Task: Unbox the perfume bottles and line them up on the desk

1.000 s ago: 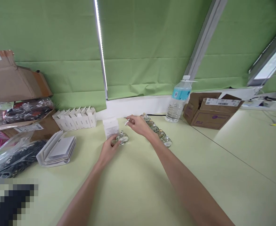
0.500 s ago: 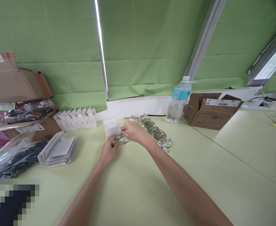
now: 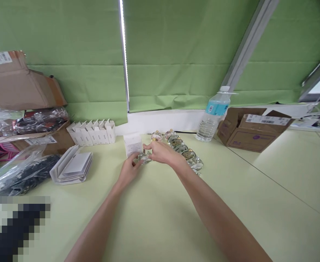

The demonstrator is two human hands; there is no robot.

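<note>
1. Left hand (image 3: pixel 130 169): on the bench (image 3: pixel 231 203), at the lower left of the glass bottle. My left fingers (image 3: pixel 135 159) are curled around the bottle's body and holding it.
2. Right hand (image 3: pixel 162 152): reaching in from the right, above the bottle. My right fingers (image 3: pixel 147 146) are drawn narrow at its neck. They seem to touch it, but I cannot tell whether they grip.
3. Glass bottle (image 3: pixel 144 157): clear, rounded, upright on the bench between my hands, with a small metal fitting at the neck.
4. White carton (image 3: pixel 132 144): small, standing just behind the bottle and touching my left hand or nearly so.
5. Bottle row (image 3: pixel 180 148): rounded glass bottles with gold caps, close together just beyond my right hand.
6. Open white boxes (image 3: pixel 91 133): a tight row to the left of the carton, against the white wall strip.
7. Flat white cards (image 3: pixel 72 167): a fanned stack, left of my left hand.
8. Plastic bag (image 3: pixel 23 178): holding dark items, at the bench's left edge.
9. Water bottle (image 3: pixel 210 120): upright, blue label, beyond the bottle row.
10. Cardboard box (image 3: pixel 254 131): open, labelled, right of the water bottle.
</note>
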